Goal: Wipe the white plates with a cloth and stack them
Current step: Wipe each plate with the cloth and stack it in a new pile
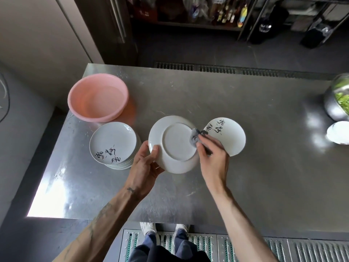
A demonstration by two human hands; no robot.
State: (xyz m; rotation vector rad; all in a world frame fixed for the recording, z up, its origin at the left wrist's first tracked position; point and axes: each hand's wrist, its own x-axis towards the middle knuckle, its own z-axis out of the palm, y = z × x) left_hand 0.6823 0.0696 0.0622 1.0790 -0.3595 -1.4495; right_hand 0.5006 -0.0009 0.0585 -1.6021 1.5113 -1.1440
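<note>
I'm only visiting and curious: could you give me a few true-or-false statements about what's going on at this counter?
1. The left hand holds a white plate with its underside up. True.
2. The right hand presses a grey cloth to that plate. True.
3. The pink basin sits on top of the plate stack. False: it stands on the steel table, behind the stack.
4. The plate on the right is unmarked. False: it bears black brush writing.
</note>
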